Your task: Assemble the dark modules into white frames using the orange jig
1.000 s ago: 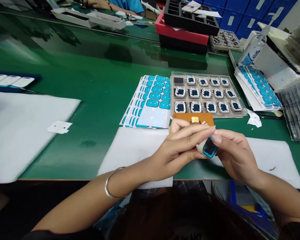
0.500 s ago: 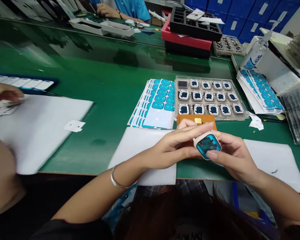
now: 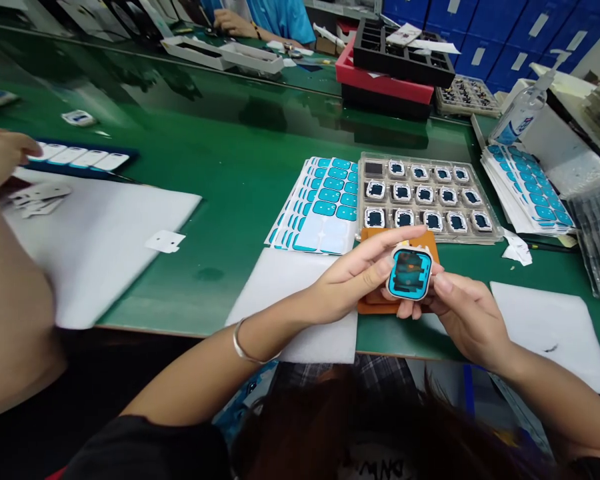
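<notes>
Between my hands is a white smartwatch case [image 3: 410,275], its face toward me with a bright blue border and a dark middle. My left hand [image 3: 347,280] grips its left side, thumb on the rim and index finger stretched along the top. From the right, my right hand [image 3: 473,313] holds the edge with thumb and fingers, and some fingertips show beneath. Under the case lies an orange-brown block [image 3: 380,305], partly hidden by my hands. Just behind stands a clear tray [image 3: 493,230] of white-rimmed watch parts. Sheets of blue stickers [image 3: 325,207] lie left of the tray.
White foam sheets [image 3: 290,277] lie on the green table [image 3: 220,253]. At left, a co-worker's hand [image 3: 5,153] is near white cards [image 3: 40,197]. Another person's hand [image 3: 235,23] is across the table. A pump bottle [image 3: 523,110] and stacked trays [image 3: 597,233] stand right.
The watch case has turned more upright and faces me squarely. My right thumb has moved off its face to the right edge. The co-worker's hand at left has left the white cards.
</notes>
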